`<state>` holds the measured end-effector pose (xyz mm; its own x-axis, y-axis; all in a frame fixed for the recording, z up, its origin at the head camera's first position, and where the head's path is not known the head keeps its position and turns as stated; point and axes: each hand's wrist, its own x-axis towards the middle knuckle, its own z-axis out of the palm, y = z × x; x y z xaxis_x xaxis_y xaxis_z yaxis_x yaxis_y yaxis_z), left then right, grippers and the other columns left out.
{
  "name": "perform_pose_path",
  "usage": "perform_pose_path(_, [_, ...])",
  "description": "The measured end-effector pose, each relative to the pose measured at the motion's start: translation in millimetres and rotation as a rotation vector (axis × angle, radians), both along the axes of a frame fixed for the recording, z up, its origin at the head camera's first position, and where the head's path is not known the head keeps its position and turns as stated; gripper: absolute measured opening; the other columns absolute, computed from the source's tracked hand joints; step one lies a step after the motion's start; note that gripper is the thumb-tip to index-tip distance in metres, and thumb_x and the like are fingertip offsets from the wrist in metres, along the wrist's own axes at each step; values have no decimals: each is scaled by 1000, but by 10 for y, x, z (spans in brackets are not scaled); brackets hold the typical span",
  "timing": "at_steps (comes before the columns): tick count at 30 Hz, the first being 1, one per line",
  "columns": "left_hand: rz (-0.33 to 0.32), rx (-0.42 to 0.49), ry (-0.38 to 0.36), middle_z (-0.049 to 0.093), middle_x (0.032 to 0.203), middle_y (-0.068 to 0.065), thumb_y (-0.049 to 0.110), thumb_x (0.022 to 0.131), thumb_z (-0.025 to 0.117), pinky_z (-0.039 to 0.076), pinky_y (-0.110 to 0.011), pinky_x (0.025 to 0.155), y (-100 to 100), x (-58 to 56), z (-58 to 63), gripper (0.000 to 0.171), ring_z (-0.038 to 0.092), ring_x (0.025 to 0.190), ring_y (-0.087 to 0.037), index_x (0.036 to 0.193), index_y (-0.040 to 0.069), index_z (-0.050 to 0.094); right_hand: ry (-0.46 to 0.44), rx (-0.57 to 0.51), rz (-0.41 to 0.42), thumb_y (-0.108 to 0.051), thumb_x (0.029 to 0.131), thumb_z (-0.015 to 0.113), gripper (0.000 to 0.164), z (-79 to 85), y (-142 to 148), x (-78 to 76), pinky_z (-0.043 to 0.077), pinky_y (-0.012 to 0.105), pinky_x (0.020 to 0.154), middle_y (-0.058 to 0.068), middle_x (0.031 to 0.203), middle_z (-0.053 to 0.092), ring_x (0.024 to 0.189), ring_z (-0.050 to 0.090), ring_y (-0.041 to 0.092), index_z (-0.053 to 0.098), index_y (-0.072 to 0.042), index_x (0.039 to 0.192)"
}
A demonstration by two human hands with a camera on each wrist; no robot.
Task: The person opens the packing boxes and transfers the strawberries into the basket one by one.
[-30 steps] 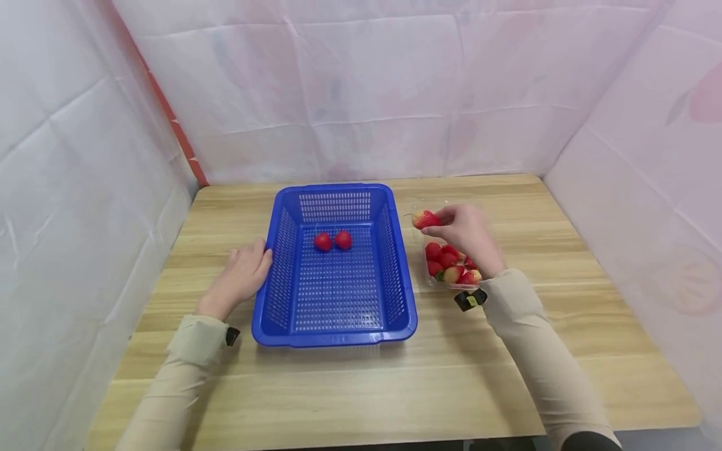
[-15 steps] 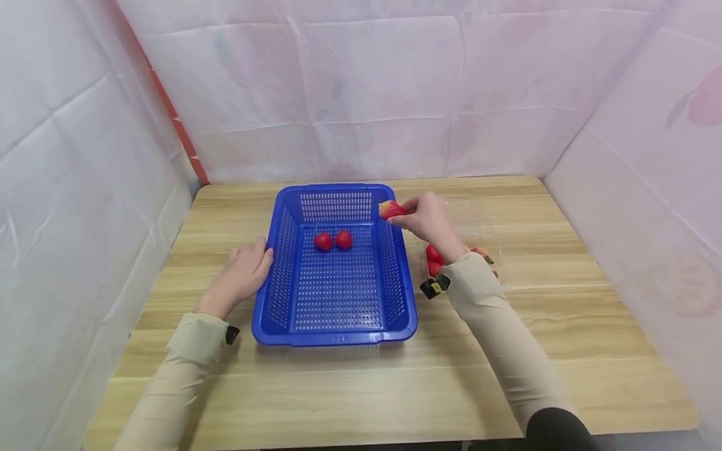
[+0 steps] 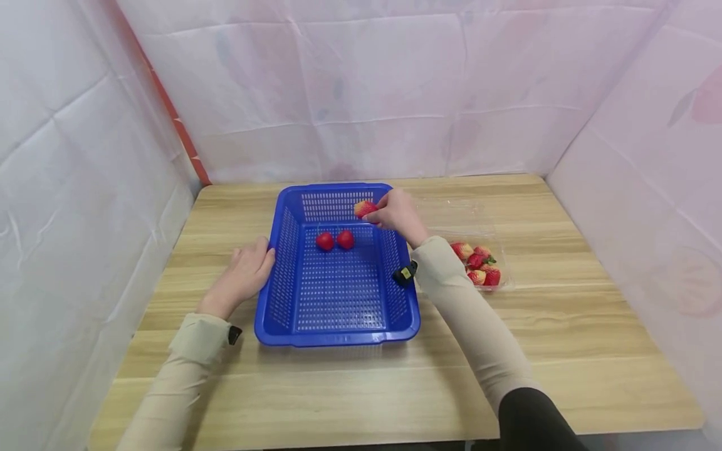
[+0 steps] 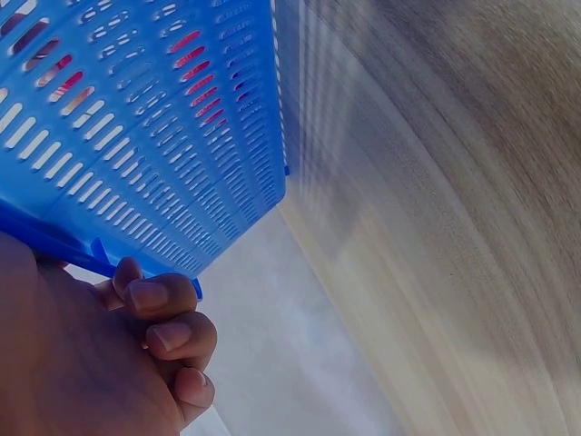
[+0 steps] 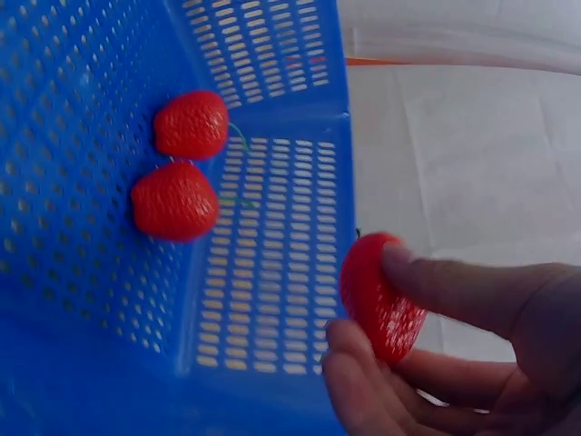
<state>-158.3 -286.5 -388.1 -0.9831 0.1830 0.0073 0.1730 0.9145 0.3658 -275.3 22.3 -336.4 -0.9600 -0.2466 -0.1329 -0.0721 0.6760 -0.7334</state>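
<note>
My right hand (image 3: 399, 216) pinches a red and yellowish strawberry (image 3: 365, 210) between thumb and fingers, above the far right part of a blue plastic basket (image 3: 336, 339). In the right wrist view, the thumb presses on the held strawberry (image 5: 381, 295). Two red strawberries (image 3: 324, 241) (image 3: 345, 239) with thin green stems lie side by side on the basket floor, toward its far end. My left hand (image 3: 244, 275) grips the basket's left rim. In the left wrist view, that hand's fingers (image 4: 172, 336) curl over the rim.
Right of the basket, an open clear plastic box (image 3: 506, 275) holds several strawberries (image 3: 476, 260), partly hidden by my right sleeve. Its clear lid (image 3: 454, 213) lies folded back behind it. All stand on a wooden table (image 3: 570, 351), with white cloth walls (image 3: 383, 94) around it.
My right hand has carried the strawberry leftward from above the clear box to over the basket. The left hand and the basket have stayed in place.
</note>
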Motion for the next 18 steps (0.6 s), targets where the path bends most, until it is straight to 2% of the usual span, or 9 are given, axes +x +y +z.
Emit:
perform_pose_path(4, [-6, 1, 7, 45, 75, -7, 32, 102, 22, 26, -40, 73, 13, 6, -3, 30, 44, 73, -27, 97, 8, 39, 40, 61, 0, -16, 76, 77, 19, -94, -103, -36, 47, 27, 51, 10, 68, 64, 57, 60, 22, 65, -2, 75])
perform_pose_path(7, [-3, 6, 8, 45, 75, -7, 32, 102, 22, 26, -40, 73, 18, 12, -3, 30, 44, 72, -26, 97, 8, 39, 31, 106, 2, -13, 76, 77, 20, -140, -170, -68, 48, 26, 51, 11, 75, 63, 55, 58, 19, 64, -1, 85])
perform_pose_path(11, [-3, 8, 13, 45, 75, -7, 32, 102, 22, 26, -40, 74, 13, 12, -5, 29, 44, 73, -27, 96, 9, 39, 24, 172, 7, -9, 73, 75, 18, -192, -232, -119, 48, 26, 49, 12, 76, 63, 51, 58, 17, 63, 0, 84])
perform_pose_path(16, [-2, 3, 18, 45, 76, -7, 32, 102, 22, 27, -40, 74, 4, 5, -12, 29, 44, 74, -26, 97, 9, 39, -9, 249, -3, -5, 71, 73, 20, -248, -321, -172, 47, 26, 46, 13, 77, 62, 48, 57, 16, 59, 0, 86])
perform_pose_path(18, [0, 2, 16, 45, 76, -7, 32, 102, 21, 27, -40, 75, 4, 5, -12, 30, 44, 74, -26, 97, 9, 39, -48, 253, -20, -5, 72, 73, 21, -275, -355, -183, 49, 26, 46, 13, 80, 62, 50, 60, 18, 59, 0, 88])
